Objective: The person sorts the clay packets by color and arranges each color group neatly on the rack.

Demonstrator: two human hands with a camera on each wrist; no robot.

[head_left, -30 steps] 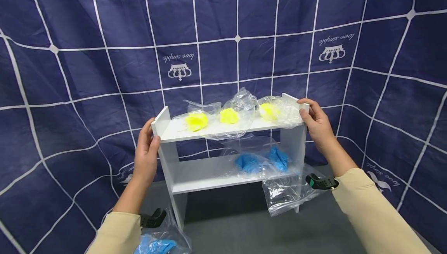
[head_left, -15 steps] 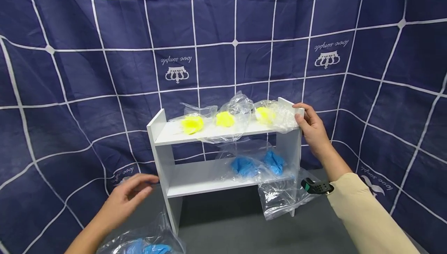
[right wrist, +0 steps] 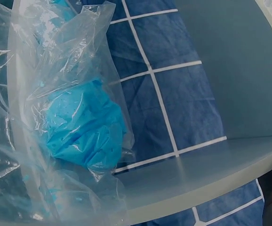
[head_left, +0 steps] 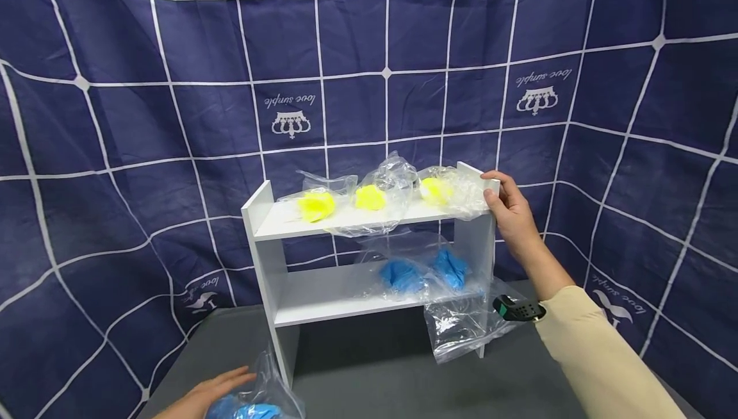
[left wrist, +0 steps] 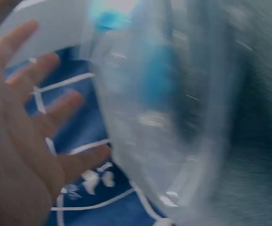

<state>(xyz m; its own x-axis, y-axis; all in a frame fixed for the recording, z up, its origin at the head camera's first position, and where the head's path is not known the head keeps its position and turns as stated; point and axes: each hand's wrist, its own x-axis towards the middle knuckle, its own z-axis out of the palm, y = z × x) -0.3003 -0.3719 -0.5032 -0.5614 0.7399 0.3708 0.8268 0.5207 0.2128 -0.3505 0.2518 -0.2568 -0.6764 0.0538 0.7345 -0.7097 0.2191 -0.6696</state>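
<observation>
A white two-tier shelf (head_left: 323, 307) stands on a dark grey surface. My right hand (head_left: 513, 214) grips the upper right corner of its side panel, thumb in front and fingers over the edge. Low at the left, my left hand (head_left: 210, 394) has its fingers extended beside a clear plastic bag (head_left: 269, 377) with a blue lump inside. The left wrist view, blurred, shows that hand's spread fingers (left wrist: 56, 113) apart from the bag. Three clear bags with yellow lumps (head_left: 370, 197) lie on the top tier. Two bagged blue lumps (head_left: 401, 276) rest on the middle tier.
One clear bag (head_left: 455, 329) hangs over the middle tier's front edge at the right. Behind the shelf, a navy curtain (head_left: 357, 111) with white grid lines wraps round both sides. The grey surface (head_left: 369, 374) extends in front and beneath.
My left hand has let go of the shelf's upper left side and dropped down to the bag at lower left. My right hand keeps its grip on the shelf.
</observation>
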